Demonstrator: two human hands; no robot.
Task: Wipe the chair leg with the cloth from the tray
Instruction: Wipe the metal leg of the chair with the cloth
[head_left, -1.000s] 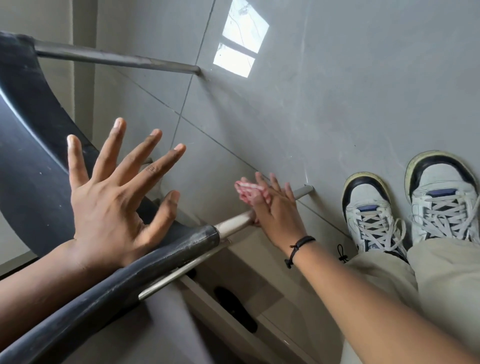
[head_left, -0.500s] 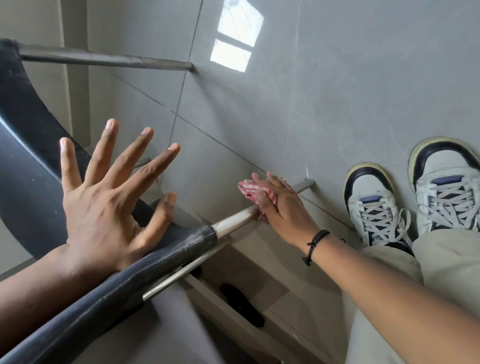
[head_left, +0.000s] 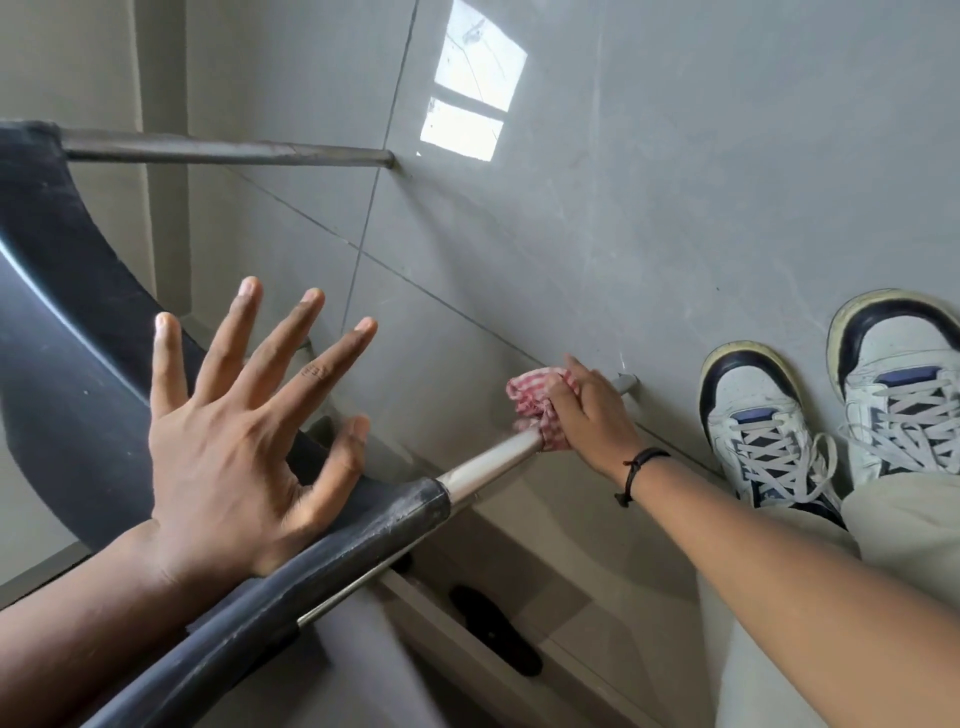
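Two hands are in view, and the right hand (head_left: 587, 415) has changed most since half a second ago: its fingers, then laid flatter along the tube, are now curled around the chair leg (head_left: 493, 460) with the red-and-white checked cloth (head_left: 540, 402) bunched between palm and metal, close to the leg's foot on the floor. The cloth has moved a little further down the leg toward the floor end. The left hand (head_left: 234, 447) stays spread wide, fingers splayed, holding nothing, its heel resting against the dark seat edge (head_left: 291, 582) as before.

No brand, label or readable writing shows anywhere.

A second metal leg (head_left: 223, 152) runs out from the seat at upper left to the grey floor tiles (head_left: 675, 208), where a bright window reflection (head_left: 475, 83) lies. Two white and navy sneakers (head_left: 763, 426) stand just right of the wiped leg, and a black cord bracelet (head_left: 636, 470) circles the right wrist
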